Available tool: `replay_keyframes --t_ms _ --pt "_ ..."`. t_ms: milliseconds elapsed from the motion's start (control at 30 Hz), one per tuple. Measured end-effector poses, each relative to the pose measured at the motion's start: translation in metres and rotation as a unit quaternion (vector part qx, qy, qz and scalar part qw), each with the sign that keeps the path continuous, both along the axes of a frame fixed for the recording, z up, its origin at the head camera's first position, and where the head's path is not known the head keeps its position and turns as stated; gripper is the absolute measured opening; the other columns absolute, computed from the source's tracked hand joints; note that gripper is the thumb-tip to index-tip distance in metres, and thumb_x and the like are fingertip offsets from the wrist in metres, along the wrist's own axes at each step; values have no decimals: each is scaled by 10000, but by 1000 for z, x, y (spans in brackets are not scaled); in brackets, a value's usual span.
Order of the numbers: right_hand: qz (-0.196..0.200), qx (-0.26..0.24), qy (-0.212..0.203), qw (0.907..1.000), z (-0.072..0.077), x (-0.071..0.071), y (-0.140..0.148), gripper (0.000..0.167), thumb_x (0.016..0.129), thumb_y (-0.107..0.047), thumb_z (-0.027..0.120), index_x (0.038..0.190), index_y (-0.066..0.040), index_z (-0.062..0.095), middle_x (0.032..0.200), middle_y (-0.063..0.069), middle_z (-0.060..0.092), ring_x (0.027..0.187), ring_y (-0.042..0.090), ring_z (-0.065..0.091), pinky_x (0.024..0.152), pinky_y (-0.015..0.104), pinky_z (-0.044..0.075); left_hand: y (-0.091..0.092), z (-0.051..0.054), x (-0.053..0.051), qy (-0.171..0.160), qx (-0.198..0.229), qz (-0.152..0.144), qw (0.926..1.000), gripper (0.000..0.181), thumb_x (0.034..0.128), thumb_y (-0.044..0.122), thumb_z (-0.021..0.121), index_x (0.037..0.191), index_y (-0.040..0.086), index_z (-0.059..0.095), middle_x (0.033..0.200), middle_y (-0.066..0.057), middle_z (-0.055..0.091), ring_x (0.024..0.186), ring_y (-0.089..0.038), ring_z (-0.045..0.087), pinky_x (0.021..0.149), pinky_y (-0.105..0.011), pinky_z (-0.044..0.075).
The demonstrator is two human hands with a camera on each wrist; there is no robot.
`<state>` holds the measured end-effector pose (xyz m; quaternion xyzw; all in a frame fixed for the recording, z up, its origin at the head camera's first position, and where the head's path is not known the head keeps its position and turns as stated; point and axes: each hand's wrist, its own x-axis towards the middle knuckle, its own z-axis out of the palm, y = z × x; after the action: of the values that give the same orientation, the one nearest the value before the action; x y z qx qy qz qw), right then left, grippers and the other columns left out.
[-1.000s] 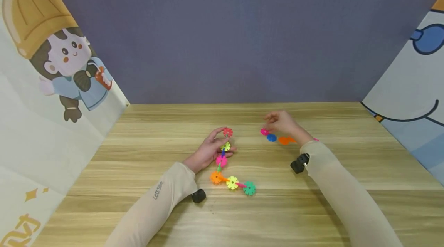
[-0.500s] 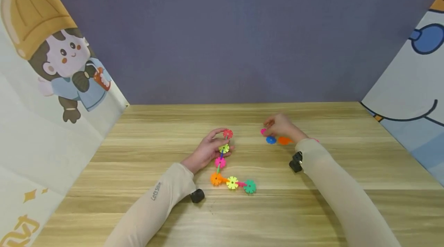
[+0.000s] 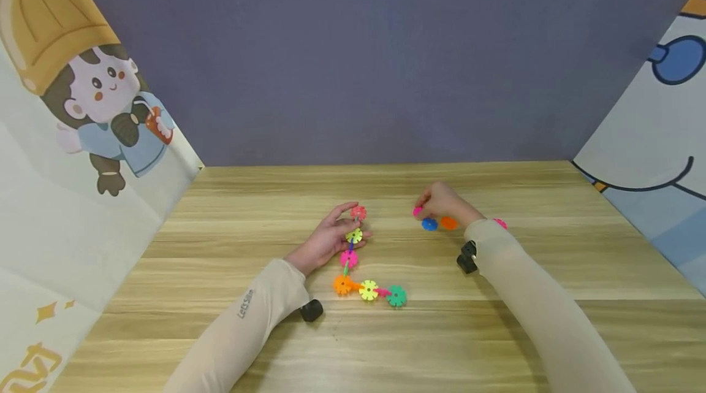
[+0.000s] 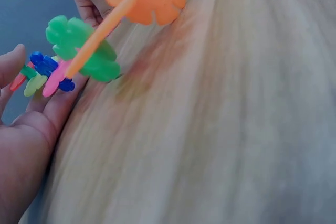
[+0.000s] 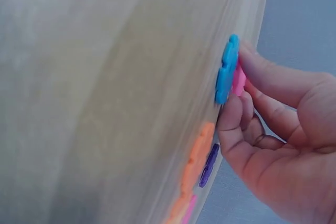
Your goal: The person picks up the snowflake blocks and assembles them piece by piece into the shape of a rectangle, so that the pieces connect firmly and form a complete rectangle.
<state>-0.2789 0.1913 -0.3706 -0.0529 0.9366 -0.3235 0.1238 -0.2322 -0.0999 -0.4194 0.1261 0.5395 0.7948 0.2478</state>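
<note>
My left hand (image 3: 325, 241) holds the upper end of a chain of plastic snowflake discs, thumb and fingers about the red disc (image 3: 358, 213) and the yellow disc (image 3: 354, 235). Below them the chain runs through a pink disc (image 3: 349, 259) to an orange disc (image 3: 342, 284), then bends right to a green disc (image 3: 396, 296). Edge-on discs link the flat ones. My right hand (image 3: 445, 203) pinches a loose pink disc (image 3: 417, 212) at the table's back. Right beside its fingertips lies a blue disc (image 5: 227, 71), partly covering the pink one in the right wrist view.
Loose orange discs (image 5: 197, 158) and a purple disc (image 5: 209, 165) lie near my right hand. Another pink disc (image 3: 500, 223) shows past the right forearm. A dark grey panel (image 3: 353, 62) rises behind the wooden table (image 3: 248, 197), with printed panels at both sides.
My right hand has lowered onto the loose pink disc, its fingers closing round it. The left hand and its chain have barely shifted.
</note>
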Motion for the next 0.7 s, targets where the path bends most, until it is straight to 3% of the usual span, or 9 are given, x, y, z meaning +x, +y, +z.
replay_keyframes --t_ms 167,367,533,700 --pt "-61 45 40 10000 0 1 0 262 764 -47 843 963 67 716 842 108 702 626 121 594 576 217 531 3 -2 -1 73 35 112 9999 567 1036 -37 425 1556 51 216 1130 -127 551 986 -196 680 909 -388 565" --pt "-7 -2 214 9998 3 3 1 213 781 -58 824 904 49 688 743 79 656 552 127 546 527 235 505 2 -2 -2 15 -17 146 9999 558 1035 -20 435 1548 46 225 1238 -225 543 1076 -229 657 957 -431 537" --pt "-131 -482 156 9986 2 5 -2 155 830 4 759 934 87 680 683 99 649 524 129 599 535 275 577 2 -2 -2 -128 -31 152 9998 549 1040 3 446 1546 51 238 1288 -240 534 1075 -219 657 951 -417 542" --pt "-151 -1226 18 9923 0 9 -6 125 851 56 712 934 135 662 727 161 692 551 176 665 567 329 609 3 -1 -1 -176 -14 143 9997 536 1044 30 460 1538 46 255 1243 -191 573 1085 -233 656 954 -418 539"
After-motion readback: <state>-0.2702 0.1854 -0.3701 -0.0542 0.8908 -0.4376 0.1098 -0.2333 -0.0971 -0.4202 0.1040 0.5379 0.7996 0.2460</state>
